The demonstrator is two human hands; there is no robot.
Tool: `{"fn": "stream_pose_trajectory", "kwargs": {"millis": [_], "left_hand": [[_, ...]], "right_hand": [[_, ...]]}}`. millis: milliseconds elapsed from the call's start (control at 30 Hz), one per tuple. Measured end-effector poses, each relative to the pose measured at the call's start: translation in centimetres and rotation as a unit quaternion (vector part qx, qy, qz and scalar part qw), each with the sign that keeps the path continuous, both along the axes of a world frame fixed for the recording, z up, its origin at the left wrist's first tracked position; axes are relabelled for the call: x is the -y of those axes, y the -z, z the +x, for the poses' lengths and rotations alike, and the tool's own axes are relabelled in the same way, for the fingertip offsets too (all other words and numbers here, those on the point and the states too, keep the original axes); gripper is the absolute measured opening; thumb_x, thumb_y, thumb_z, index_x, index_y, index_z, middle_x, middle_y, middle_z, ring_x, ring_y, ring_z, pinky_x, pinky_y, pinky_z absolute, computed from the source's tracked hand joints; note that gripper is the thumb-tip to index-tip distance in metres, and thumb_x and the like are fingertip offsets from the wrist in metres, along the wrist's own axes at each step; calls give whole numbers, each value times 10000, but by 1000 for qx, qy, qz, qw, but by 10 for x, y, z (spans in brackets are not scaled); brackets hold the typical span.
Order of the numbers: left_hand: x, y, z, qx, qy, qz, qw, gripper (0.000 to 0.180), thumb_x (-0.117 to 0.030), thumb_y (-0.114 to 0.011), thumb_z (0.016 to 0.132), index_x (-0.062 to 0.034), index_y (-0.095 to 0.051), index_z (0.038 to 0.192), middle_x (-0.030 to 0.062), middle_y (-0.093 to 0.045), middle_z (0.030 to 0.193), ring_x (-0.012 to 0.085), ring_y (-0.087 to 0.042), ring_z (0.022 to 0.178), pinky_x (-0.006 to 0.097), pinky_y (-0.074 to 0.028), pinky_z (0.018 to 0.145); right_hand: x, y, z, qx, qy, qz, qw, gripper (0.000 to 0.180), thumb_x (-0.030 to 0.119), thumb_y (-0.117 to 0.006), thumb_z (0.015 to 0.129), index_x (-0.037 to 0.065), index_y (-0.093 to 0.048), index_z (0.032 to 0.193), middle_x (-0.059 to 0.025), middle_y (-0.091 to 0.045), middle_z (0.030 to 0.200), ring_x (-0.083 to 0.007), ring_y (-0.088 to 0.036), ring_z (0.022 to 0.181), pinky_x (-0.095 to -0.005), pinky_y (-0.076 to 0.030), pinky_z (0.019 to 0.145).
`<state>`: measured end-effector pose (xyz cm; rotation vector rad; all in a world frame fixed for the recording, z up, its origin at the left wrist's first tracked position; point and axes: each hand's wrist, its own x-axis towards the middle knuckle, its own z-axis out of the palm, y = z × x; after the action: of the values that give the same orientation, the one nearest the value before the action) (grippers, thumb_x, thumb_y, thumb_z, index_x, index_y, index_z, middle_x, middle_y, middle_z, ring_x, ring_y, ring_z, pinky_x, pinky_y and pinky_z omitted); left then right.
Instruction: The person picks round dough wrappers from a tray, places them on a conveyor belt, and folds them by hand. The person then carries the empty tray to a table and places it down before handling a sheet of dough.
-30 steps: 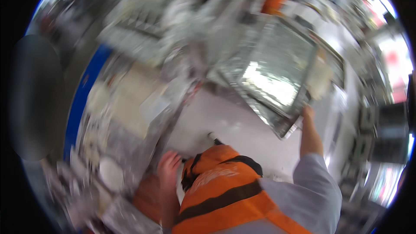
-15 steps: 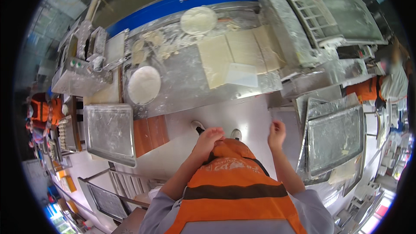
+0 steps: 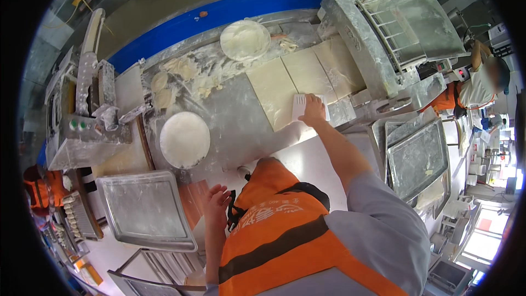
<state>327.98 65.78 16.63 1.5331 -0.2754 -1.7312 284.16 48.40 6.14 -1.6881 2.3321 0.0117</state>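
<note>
My right hand [image 3: 314, 111] reaches over the worktable, its fingers closed on a white, flat, rectangular dough scraper [image 3: 298, 106] with marks along one side. The scraper lies at the near edge of several pale, rectangular dough sheets [image 3: 269, 87] laid side by side. Part of it is hidden under the hand. My left hand [image 3: 217, 205] is low in front of my apron, fingers loosely bent and apart, holding nothing. A round container of white flour [image 3: 185, 140] stands on the table's left part, and another floury round mound [image 3: 245, 40] is at the back.
Dough scraps [image 3: 183, 68] lie in flour at the back left. A floury machine [image 3: 359, 38] borders the table on the right. Metal trays [image 3: 143, 208] [image 3: 419, 156] stand at both sides. A co-worker [image 3: 485, 85] is at the far right, another person [image 3: 44, 189] at left.
My right hand has moved forward from beside my body onto the dough scraper. My left hand has drawn back to the left, and my view has turned and come nearer the table.
</note>
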Motion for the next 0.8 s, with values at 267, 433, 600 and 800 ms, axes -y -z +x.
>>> {"fn": "stream_pose_trajectory", "kwargs": {"millis": [267,433,600,800], "left_hand": [[61,12,-27,-71,-33,42,996,299,-102,-595,939,-25,-538,1222,116,-642,1148,229,-650,993,352,-542,838],[123,40,-84,-66,83,79,991,296,-153,-596,954,-24,-559,1218,104,-651,1111,222,-657,971,345,-548,830],[164,80,-147,-16,189,25,982,223,-134,-615,925,-21,-612,1118,54,-647,957,138,-623,848,270,-514,729],[178,117,-178,26,233,51,971,214,-154,-655,896,-21,-642,1063,21,-638,871,108,-586,777,254,-474,685]], "right_hand": [[47,-20,-31,-158,-145,219,952,945,536,-911,561,99,-546,1315,-73,-570,1362,-274,-523,1276,-438,-439,1023],[95,2,-113,56,-128,183,973,642,558,-845,612,99,-719,1043,-138,-702,1082,-306,-652,1077,-408,-502,924],[181,-6,-120,-84,-63,148,983,588,384,-878,643,69,-687,1101,-142,-666,1170,-300,-638,1096,-409,-528,928],[255,18,3,53,-328,-34,943,742,383,-875,637,72,-610,1256,-150,-575,1342,-317,-552,1232,-462,-444,1022]]}}
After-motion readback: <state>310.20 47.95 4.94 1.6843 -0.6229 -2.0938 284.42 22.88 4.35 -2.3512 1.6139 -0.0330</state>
